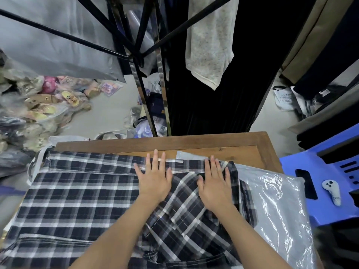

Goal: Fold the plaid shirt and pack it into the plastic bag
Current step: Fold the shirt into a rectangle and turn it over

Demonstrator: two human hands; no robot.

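Folding looks barely begun: the left hand (154, 181) and right hand (214, 183), fingers (155, 158) straight, press the plaid shirt (77, 193) flat, while the plastic bag (275, 206) waits unpacked beside it.

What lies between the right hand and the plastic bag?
In the head view, only the plaid shirt: its folded edge runs between the right hand, flat on the cloth, and the plastic bag beside it. Nothing else sits there.

A white controller (331, 192) lies on a blue plastic stool (318, 210) beside the right edge of the wooden table (194, 142). Beyond the far edge hangs a pale garment (209, 41).
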